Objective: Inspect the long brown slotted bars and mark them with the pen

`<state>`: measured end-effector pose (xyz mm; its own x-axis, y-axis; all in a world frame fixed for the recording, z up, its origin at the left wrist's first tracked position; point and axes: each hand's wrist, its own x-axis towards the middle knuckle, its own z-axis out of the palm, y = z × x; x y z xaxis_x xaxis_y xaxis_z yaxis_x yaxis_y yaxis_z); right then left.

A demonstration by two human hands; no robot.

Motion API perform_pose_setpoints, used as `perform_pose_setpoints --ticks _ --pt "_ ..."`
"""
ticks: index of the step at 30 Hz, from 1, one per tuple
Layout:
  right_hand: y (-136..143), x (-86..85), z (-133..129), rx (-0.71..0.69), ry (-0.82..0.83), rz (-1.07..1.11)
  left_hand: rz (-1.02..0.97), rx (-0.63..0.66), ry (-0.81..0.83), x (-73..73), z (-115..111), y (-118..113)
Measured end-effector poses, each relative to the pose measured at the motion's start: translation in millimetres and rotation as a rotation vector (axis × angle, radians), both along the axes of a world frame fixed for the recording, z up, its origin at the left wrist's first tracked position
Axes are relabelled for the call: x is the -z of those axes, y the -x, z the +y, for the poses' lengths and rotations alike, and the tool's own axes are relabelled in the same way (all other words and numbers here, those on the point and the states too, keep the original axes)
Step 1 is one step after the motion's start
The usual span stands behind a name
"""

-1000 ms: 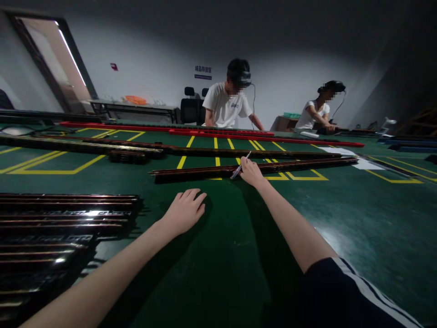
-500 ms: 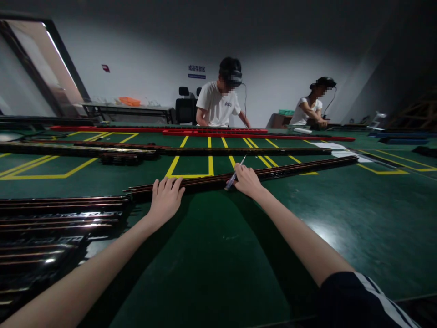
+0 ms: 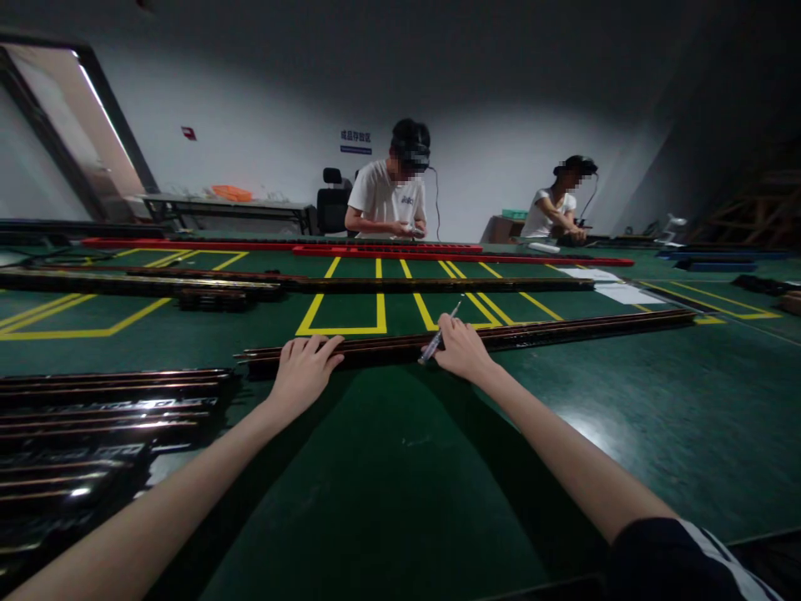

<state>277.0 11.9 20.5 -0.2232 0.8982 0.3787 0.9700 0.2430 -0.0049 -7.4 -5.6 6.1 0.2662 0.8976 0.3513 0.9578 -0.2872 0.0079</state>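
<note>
A long dark bar (image 3: 375,346) with copper-coloured lines along its top lies across the green table in front of me. My left hand (image 3: 304,367) is closed over it near its left end, fingers over the far edge and thumb on the near side. In my right hand (image 3: 464,346) is a slim screwdriver with a clear handle (image 3: 429,349), its thin shaft pointing up and away. That hand also rests on the bar, to the right of my left hand. My right fingertips are partly hidden behind the bar.
Several similar dark bars (image 3: 113,409) lie stacked at my left. Beyond are another long dark row (image 3: 438,285), red strips (image 3: 388,250), white paper sheets (image 3: 626,293) and yellow tape lines (image 3: 341,331). Two co-workers (image 3: 388,196) are across the table.
The bar has shifted right and its right end has swung nearer to me, both hands staying on it. The nearer co-worker's hands have come together around something small.
</note>
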Motion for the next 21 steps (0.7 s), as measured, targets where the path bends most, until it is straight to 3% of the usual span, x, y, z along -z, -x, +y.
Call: perform_pose_setpoints --ticks 4,7,14,21 --pt "-16.6 5.7 -6.1 0.019 -0.071 -0.016 -0.01 0.089 0.0 0.2 -0.2 -0.5" --pt "-28.8 9.5 -8.4 0.046 -0.106 -0.026 -0.019 0.085 -0.032 0.9 -1.2 0.4" --pt "-39.8 12.1 -10.0 0.068 -0.143 0.015 -0.091 -0.078 -0.028 -1.2 -4.0 5.0" --pt "-42.8 17.3 -9.1 0.062 -0.201 0.026 -0.349 -0.273 -0.025 -2.0 2.0 15.0"
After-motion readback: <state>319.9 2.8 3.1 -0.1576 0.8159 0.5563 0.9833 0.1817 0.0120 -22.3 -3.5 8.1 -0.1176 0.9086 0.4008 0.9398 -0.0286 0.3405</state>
